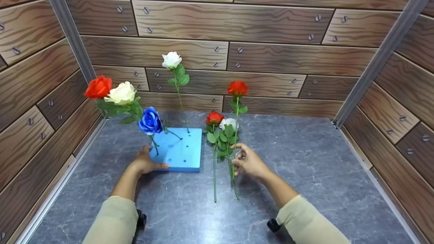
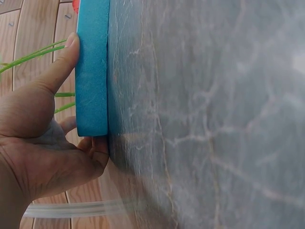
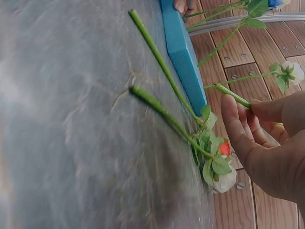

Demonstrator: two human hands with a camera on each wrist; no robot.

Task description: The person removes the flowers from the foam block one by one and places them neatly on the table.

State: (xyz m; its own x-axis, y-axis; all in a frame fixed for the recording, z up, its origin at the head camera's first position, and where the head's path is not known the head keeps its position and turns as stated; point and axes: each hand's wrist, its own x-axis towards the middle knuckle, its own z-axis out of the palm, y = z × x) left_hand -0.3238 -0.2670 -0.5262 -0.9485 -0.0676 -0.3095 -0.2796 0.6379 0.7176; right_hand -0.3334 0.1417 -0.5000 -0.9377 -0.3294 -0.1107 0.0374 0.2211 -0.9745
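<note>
My left hand (image 1: 144,162) grips the left front corner of a blue foam block (image 1: 191,157), the thumb lying along its front edge. Artificial roses stand in the block: a red one (image 1: 98,87), a cream one (image 1: 121,93), a blue one (image 1: 150,120) and, at the back, a white one (image 1: 172,60). Between thumb and fingers, my right hand (image 1: 250,162) pinches the green stem of another red rose (image 1: 237,88), held upright above the table. The lower stem end (image 3: 233,97) shows in the right wrist view, off the table.
A loose red rose (image 1: 214,118) and a white rose (image 1: 228,124) lie right of the block, stems toward me. Several small holes show in the block's top. Wood-patterned walls (image 1: 264,22) enclose the grey marbled table (image 1: 305,162) at back and sides.
</note>
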